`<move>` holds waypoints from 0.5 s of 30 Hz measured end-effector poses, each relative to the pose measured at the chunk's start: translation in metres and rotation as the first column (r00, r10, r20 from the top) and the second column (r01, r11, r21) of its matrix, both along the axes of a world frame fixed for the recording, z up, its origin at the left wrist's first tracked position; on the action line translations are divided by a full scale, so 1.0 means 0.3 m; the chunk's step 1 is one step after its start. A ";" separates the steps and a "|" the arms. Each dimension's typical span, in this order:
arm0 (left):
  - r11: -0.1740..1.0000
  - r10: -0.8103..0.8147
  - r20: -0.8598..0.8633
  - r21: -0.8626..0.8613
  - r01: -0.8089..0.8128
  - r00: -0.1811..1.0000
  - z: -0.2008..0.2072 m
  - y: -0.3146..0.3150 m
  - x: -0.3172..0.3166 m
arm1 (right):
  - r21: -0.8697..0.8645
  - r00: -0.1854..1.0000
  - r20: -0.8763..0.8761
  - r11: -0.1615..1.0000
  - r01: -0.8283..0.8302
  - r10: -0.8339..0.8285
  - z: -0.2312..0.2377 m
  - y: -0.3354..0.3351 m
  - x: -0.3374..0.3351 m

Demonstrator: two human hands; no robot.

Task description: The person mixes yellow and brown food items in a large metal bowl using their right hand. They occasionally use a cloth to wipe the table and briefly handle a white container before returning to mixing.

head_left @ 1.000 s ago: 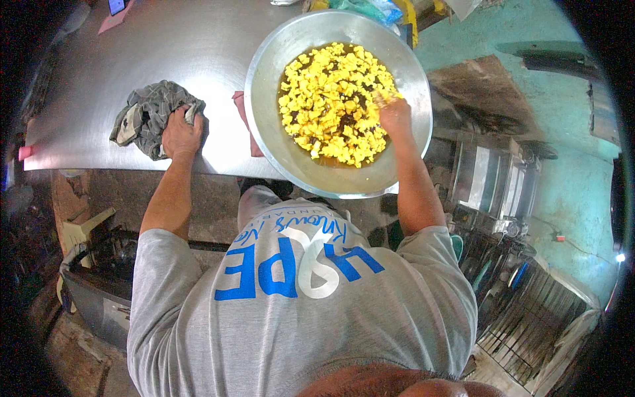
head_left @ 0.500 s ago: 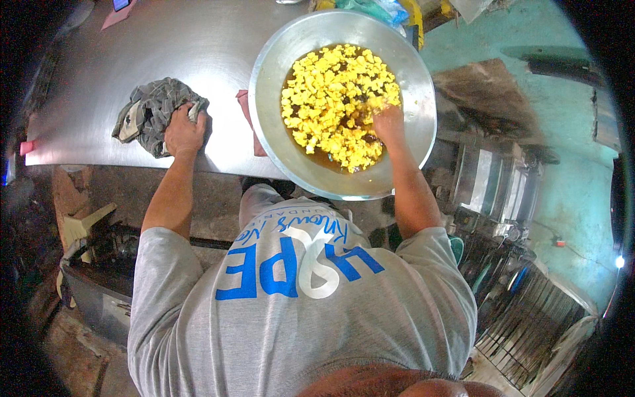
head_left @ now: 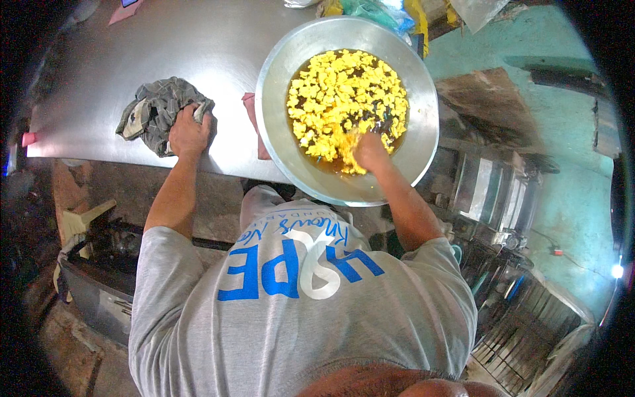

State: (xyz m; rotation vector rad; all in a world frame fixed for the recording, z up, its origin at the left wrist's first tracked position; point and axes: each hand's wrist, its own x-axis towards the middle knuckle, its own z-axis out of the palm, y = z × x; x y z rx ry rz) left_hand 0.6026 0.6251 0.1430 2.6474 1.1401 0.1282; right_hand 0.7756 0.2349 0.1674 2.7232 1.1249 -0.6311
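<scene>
A wide metal basin (head_left: 276, 120) rests at the table's right edge, with many small yellow pieces (head_left: 327, 73) floating in dark brown liquid (head_left: 374, 56). My right hand (head_left: 372, 153) dips into the near right part of the liquid among the pieces. Its fingers are hidden and smeared by motion. To the left, my left hand (head_left: 188, 137) lies on a crumpled grey-green patterned cloth (head_left: 155, 116), fingers curled around its right side. The cloth sits bunched on the shiny metal table.
The metal table (head_left: 198, 40) spans the upper left. Pink material (head_left: 253, 126) shows between table and basin. Plastic bags (head_left: 377, 12) lie behind the basin. A dark bin-like container (head_left: 109, 288) stands below left; metal racks (head_left: 522, 331) stand at the right beside a turquoise wall (head_left: 562, 198).
My right hand has swept left and nearer through the liquid, and the yellow pieces have shifted around it. The left hand stays on the cloth. The whole view has shifted slightly.
</scene>
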 end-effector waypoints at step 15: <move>0.999 0.006 0.009 -0.033 -0.006 1.000 0.025 -0.005 0.007 | -0.006 0.980 -0.142 0.990 0.138 -0.137 0.037 0.342 0.031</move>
